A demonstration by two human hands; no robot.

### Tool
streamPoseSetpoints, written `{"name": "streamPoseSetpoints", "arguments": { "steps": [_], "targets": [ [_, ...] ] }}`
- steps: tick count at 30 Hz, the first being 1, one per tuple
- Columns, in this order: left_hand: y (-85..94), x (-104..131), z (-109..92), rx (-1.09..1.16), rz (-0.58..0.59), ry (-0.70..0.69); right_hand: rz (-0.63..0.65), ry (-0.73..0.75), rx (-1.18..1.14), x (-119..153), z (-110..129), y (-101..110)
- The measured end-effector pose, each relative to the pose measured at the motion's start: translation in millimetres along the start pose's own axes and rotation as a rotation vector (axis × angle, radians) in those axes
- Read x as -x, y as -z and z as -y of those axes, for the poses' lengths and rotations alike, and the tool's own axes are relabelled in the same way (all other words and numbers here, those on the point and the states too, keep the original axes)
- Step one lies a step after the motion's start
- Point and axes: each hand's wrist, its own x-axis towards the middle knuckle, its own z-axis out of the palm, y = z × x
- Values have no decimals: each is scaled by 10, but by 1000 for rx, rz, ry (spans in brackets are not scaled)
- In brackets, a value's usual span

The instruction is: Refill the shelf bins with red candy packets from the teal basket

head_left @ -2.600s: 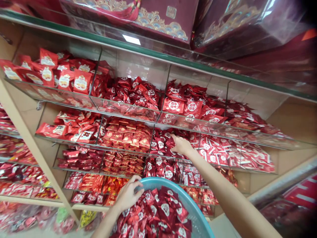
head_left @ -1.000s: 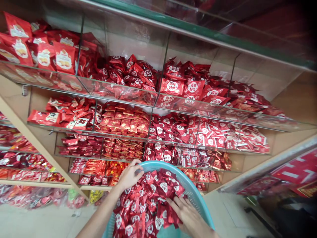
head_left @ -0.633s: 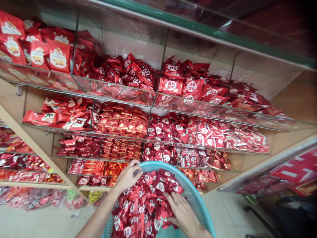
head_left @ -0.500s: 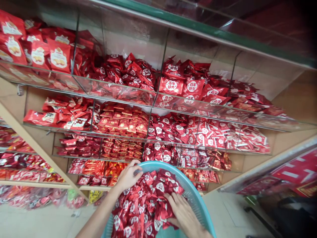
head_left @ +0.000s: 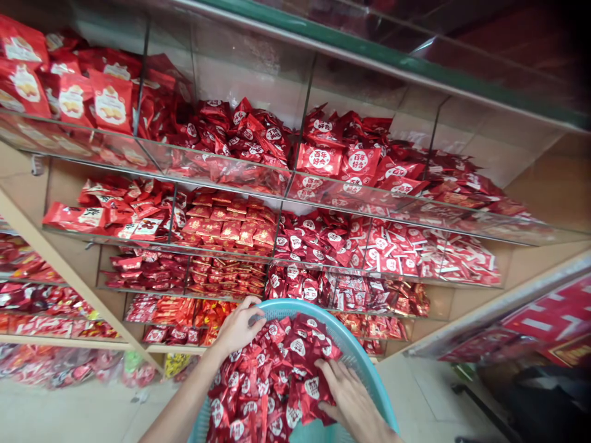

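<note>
The left hand gripped the round, perforated plastic basket at its far edge; inside the basket, the right hand pinched a glossy, crinkled red packet.

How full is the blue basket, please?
Partly full: red packets heap across the basket, but bare blue shows beside the right hand.

The left hand and right hand are bare, with slim fingers; the forearms, lower frame, are slender, uncovered.

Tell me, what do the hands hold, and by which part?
Left hand: the blue basket, by its rim. Right hand: touching red packets; grip cannot be told.
</note>
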Motion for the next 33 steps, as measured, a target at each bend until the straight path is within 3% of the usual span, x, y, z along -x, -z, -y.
{"name": "streamPoseSetpoints", "arguments": {
  "steps": [4, 9, 17, 23, 29, 33],
  "targets": [
    [2, -2, 7, 2, 10, 8, 39, 47, -89, -39, 1, 157],
    [7, -2, 2, 1, 5, 8, -14, 31, -97, -118, -125, 352],
    [11, 0, -6, -7, 6, 7, -114, 244, 175, -226, 34, 162],
    [6, 4, 3, -2, -3, -8, -275, 216, 346, -279, 76, 114],
    [-1, 1, 15, -20, 1, -3, -344, 189, 376, -307, 32, 176],
    [2, 1, 11, -9, 0, -8, -321, 231, 258, -303, -25, 281]
  ]
}}
